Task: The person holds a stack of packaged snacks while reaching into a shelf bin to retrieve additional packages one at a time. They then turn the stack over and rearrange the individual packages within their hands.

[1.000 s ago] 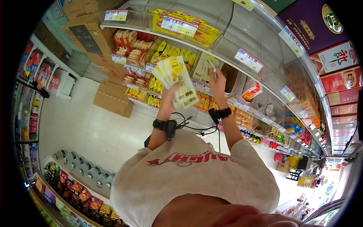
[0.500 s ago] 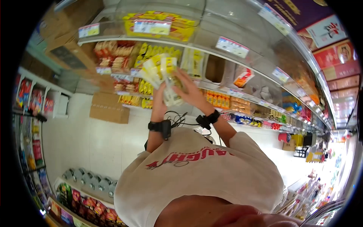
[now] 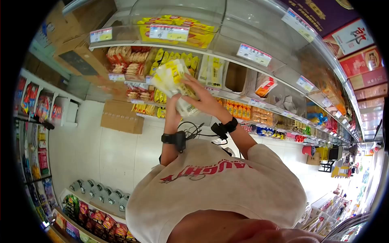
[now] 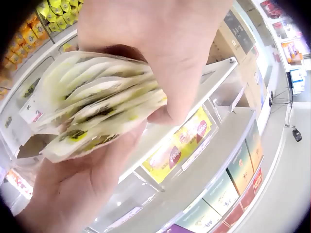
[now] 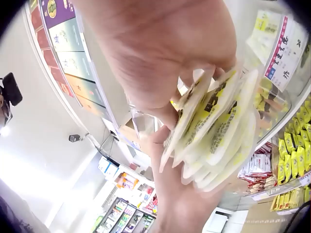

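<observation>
Closest up is a white fabric T-shirt [image 3: 219, 190] with red lettering; "AUGH" is about all I can make out. Past that, the left hand [image 3: 173, 108] grips a fanned stack of flat white-and-yellow plastic packets [image 3: 167, 76], and the right hand [image 3: 206, 102] has hold of it too, fingers stretched over one side, thumb on the other. The stack's up in front of the shelving. There's dark Chinese-looking print on the wrappers, too blurry to read. Just beyond, a white price card with a pink stripe [image 5: 286, 51] has handwritten characters on it. Yellow plastic snack bags with red ovals [image 4: 184, 138] sit on a shelf, wording too soft for me. Off right there's a white gift box with a big 郎 [image 3: 358, 35], next to a purple box with gold writing [image 3: 314, 16].
</observation>
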Demonstrator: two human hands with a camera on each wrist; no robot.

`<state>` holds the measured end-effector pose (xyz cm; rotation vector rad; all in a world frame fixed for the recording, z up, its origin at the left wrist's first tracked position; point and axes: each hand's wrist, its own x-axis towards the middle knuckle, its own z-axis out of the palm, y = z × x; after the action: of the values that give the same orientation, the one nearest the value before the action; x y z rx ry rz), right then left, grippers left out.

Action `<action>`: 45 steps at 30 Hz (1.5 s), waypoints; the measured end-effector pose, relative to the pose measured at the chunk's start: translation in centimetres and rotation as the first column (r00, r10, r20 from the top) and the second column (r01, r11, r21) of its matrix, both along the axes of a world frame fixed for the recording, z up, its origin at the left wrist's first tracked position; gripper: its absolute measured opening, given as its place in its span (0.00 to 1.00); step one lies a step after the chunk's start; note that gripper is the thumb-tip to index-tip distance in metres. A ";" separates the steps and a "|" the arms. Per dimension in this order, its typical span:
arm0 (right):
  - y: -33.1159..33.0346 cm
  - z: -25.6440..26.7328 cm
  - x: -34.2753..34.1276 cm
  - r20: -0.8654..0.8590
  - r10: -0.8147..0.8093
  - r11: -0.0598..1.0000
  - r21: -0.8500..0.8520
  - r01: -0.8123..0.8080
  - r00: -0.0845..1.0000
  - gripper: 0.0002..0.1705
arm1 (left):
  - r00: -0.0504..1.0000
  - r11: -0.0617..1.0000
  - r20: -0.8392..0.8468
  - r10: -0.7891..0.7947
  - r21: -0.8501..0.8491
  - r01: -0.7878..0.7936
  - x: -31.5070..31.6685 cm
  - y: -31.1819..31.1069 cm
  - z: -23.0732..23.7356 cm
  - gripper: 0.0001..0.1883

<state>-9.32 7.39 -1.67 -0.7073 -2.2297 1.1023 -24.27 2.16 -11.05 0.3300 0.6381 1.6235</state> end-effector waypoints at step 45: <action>-0.4 -0.4 2.4 -0.015 -0.081 0.980 0.180 0.083 0.997 0.31 | 0.988 0.995 -0.121 0.097 -0.002 -0.098 2.2 0.6 2.7 0.29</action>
<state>-6.95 7.03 -2.10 -0.7094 -2.2387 0.8489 -22.11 2.81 -8.38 0.3993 0.7627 1.7030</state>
